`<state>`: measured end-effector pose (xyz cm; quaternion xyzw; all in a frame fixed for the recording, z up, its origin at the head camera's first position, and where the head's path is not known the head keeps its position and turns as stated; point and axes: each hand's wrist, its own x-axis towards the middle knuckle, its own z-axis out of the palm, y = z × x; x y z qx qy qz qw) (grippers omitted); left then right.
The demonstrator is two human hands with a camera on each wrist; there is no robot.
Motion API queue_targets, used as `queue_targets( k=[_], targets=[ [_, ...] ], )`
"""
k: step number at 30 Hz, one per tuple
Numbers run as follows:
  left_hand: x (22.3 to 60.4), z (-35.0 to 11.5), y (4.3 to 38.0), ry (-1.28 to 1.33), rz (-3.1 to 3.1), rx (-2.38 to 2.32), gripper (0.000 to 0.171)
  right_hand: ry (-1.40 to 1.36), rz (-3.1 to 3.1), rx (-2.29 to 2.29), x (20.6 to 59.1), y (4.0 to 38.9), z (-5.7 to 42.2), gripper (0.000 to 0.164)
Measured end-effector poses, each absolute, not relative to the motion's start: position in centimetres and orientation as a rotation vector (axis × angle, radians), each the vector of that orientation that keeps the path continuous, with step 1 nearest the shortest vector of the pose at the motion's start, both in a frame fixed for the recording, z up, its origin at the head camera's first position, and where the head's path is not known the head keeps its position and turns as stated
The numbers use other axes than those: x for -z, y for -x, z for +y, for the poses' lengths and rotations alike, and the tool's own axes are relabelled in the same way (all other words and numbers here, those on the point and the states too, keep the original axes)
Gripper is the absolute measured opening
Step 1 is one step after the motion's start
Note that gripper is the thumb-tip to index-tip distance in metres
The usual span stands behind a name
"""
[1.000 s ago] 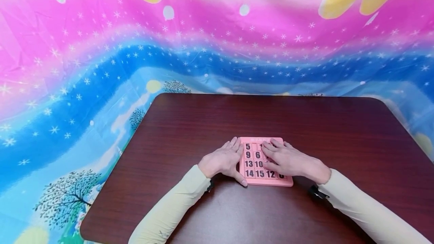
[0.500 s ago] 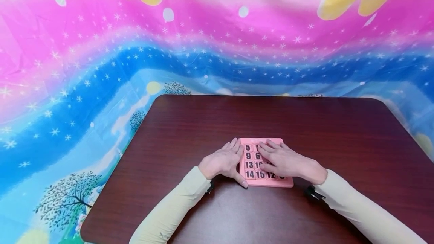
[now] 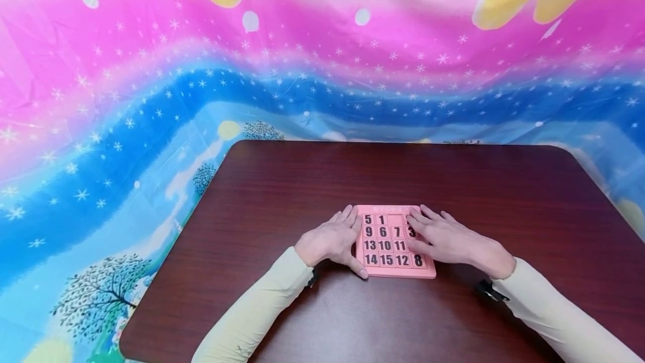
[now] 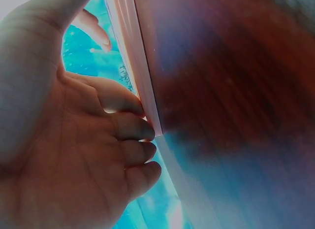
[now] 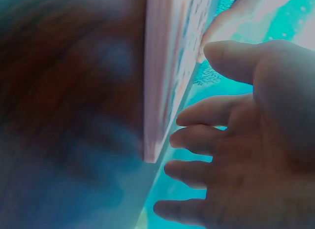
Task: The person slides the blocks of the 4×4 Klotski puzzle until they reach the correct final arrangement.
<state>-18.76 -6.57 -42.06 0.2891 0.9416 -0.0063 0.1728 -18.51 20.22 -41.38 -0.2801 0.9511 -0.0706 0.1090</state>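
A pink sliding number puzzle lies flat on the table, its tiles bearing black numerals. In its top row, 5 and 1 stand at the left, followed by an open slot. My left hand rests along the left side, thumb at the near left corner; the left wrist view has its fingertips against the puzzle's edge. Over the right side, my right hand is spread with straight fingers, hiding a few tiles. In the right wrist view those fingers extend beside the puzzle's edge; contact is unclear.
The dark brown table has rounded corners and surrounds the puzzle on every side. Behind it and to the left hangs a pink and blue patterned cloth. Both forearms reach in from the near edge.
The 1 tile has slid left, so the slot now lies to its right. My right hand first went slightly left, then drew back right, uncovering several tiles. The left hand stays put.
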Motion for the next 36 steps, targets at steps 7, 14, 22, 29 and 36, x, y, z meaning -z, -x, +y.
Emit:
queue_targets(
  k=[7,14,22,29,36],
  targets=[
    [41.9,-6.6,18.7,-0.822,2.669,0.016,0.132,0.827,2.787,0.215,41.8,18.5,20.3,0.069],
    [41.9,-6.7,18.7,-0.821,2.669,0.023,0.132,0.876,2.794,0.194,42.1,18.7,19.7,0.065],
    [41.9,-6.6,18.7,-0.824,2.673,0.02,0.132,0.909,2.784,0.193,42.1,18.7,18.8,0.065],
    [41.9,-6.5,18.8,-0.814,2.669,0.028,0.132,0.903,2.764,0.159,42.0,18.8,18.0,0.067],
    [41.9,-6.5,18.7,-0.811,2.663,0.017,0.132,0.886,2.748,0.168,42.1,18.8,17.9,0.068]
  ],
)
